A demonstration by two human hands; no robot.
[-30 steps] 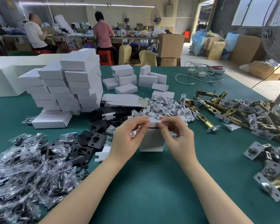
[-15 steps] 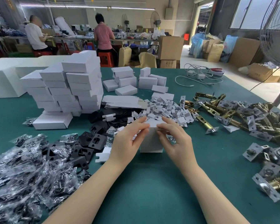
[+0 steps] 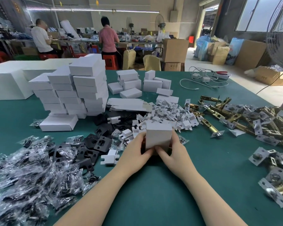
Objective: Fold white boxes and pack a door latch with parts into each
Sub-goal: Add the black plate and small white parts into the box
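A small white box [image 3: 158, 136] stands upright, tilted toward me, just above the green table [image 3: 153, 185]. My left hand [image 3: 136, 150] grips its lower left side and my right hand [image 3: 173, 150] grips its lower right side, with both thumbs at its bottom edge. Brass door latches [image 3: 209, 126] lie in a heap to the right. Behind the box lies a pile of small white card inserts [image 3: 168, 111]. Black plates [image 3: 95, 144] and clear bags of parts [image 3: 31, 173] cover the left side. Flat unfolded boxes [image 3: 126, 104] lie behind the inserts.
Stacks of closed white boxes [image 3: 82, 88] rise at the back left, with more white boxes [image 3: 137, 85] at the back middle. A white cable and chargers [image 3: 204, 80] lie at the far right edge. Two people work at benches in the background.
Both hands have moved from the box's top flap down to its lower end. The box has been lifted and tipped toward me, its top now closed.
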